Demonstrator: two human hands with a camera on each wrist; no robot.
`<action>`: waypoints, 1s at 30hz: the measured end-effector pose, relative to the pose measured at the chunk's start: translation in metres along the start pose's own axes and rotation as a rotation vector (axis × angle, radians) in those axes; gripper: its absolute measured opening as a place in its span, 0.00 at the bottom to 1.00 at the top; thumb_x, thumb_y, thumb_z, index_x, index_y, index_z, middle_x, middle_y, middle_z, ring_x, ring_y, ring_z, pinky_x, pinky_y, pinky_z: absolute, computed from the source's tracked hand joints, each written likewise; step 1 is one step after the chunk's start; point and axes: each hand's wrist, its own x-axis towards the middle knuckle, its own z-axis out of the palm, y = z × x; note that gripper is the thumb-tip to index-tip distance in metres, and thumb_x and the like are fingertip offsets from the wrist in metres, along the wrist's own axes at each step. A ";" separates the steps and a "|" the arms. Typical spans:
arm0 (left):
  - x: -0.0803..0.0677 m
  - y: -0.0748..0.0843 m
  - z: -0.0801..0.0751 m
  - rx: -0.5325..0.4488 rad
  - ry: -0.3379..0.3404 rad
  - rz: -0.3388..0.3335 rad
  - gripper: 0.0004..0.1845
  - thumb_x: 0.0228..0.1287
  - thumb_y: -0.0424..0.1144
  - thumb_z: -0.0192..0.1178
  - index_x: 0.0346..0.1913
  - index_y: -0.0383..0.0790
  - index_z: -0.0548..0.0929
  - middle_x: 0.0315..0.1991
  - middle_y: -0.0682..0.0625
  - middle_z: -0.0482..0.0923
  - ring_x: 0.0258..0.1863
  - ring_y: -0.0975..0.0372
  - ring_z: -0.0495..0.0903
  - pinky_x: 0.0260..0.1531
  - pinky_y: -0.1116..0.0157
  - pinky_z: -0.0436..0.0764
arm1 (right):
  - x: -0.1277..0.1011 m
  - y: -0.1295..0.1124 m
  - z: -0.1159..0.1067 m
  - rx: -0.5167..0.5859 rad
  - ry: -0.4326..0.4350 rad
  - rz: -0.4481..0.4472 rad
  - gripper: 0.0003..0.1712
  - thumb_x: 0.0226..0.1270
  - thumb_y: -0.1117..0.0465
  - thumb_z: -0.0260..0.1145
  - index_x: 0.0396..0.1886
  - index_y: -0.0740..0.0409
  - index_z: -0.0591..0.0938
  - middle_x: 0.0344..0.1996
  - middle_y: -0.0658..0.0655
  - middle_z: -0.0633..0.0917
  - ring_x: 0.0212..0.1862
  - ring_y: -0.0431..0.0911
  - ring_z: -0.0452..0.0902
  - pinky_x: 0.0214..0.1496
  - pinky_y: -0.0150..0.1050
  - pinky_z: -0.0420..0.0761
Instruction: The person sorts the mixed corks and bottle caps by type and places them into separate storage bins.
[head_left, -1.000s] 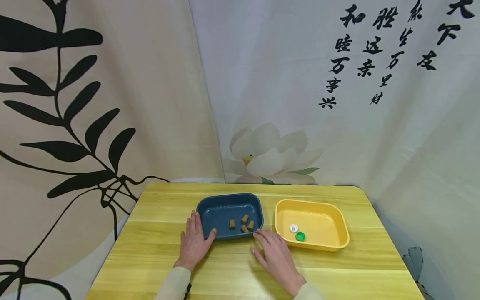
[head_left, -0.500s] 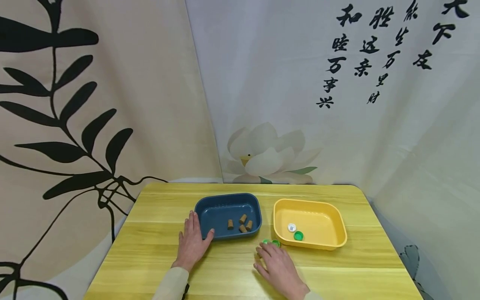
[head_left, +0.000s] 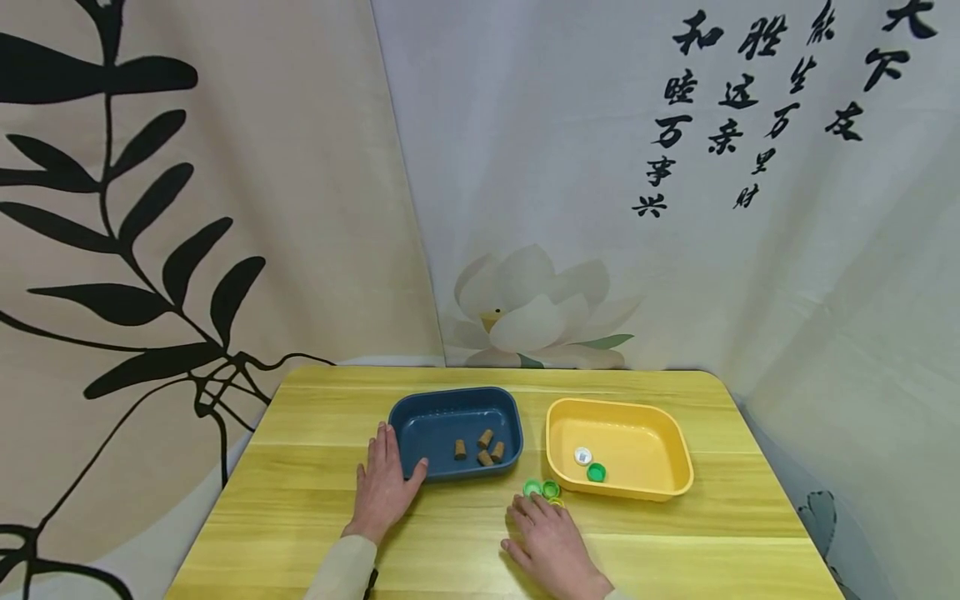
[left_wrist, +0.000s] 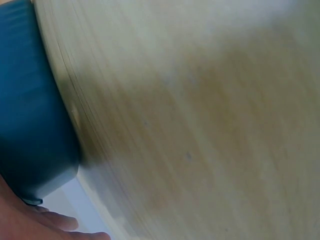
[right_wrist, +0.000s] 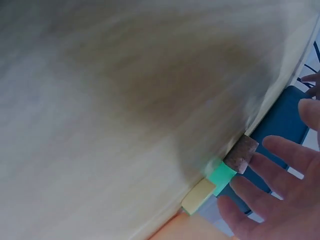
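Observation:
My left hand (head_left: 384,483) lies flat on the wooden table (head_left: 300,517), its thumb touching the front left corner of the blue tray (head_left: 450,395). Several brown corks (head_left: 486,450) lie inside that tray. My right hand (head_left: 538,523) rests open on the table with spread fingers. Just beyond its fingertips sit two green caps (head_left: 542,487) and a yellow cap (head_left: 557,502). The right wrist view shows a cork (right_wrist: 240,154), a green cap (right_wrist: 221,175) and a yellow cap (right_wrist: 198,196) in a row before my fingers (right_wrist: 280,172). The left wrist view shows the blue tray's wall (left_wrist: 30,110).
A yellow tray (head_left: 622,408) stands right of the blue one and holds a white cap (head_left: 583,455) and a green cap (head_left: 596,472). Printed curtains hang behind the table. The table's right edge (head_left: 787,500) lies beyond the yellow tray.
My right hand has drawn back toward me from the blue tray's front right corner, uncovering the green and yellow caps on the table. The left hand has stayed put.

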 end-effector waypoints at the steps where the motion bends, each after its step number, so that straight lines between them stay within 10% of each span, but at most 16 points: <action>1: 0.000 0.000 0.000 0.003 -0.001 -0.001 0.54 0.74 0.63 0.55 0.82 0.27 0.43 0.84 0.35 0.35 0.80 0.37 0.46 0.69 0.28 0.53 | 0.000 0.000 0.000 -0.002 -0.004 -0.001 0.27 0.73 0.39 0.64 0.60 0.52 0.85 0.63 0.56 0.82 0.65 0.57 0.77 0.58 0.58 0.80; 21: 0.000 0.002 0.000 0.002 -0.003 -0.010 0.54 0.74 0.62 0.56 0.82 0.26 0.43 0.84 0.35 0.35 0.80 0.37 0.45 0.69 0.28 0.51 | -0.005 -0.003 0.003 -0.021 0.154 -0.258 0.20 0.66 0.45 0.73 0.53 0.49 0.88 0.49 0.48 0.88 0.54 0.47 0.83 0.49 0.46 0.84; 30: -0.001 0.000 0.000 -0.006 0.001 -0.006 0.54 0.73 0.63 0.56 0.82 0.27 0.43 0.84 0.36 0.35 0.80 0.37 0.45 0.70 0.28 0.51 | -0.006 -0.005 -0.002 0.000 -0.016 -0.002 0.45 0.61 0.28 0.69 0.70 0.51 0.78 0.73 0.59 0.73 0.74 0.62 0.65 0.66 0.65 0.72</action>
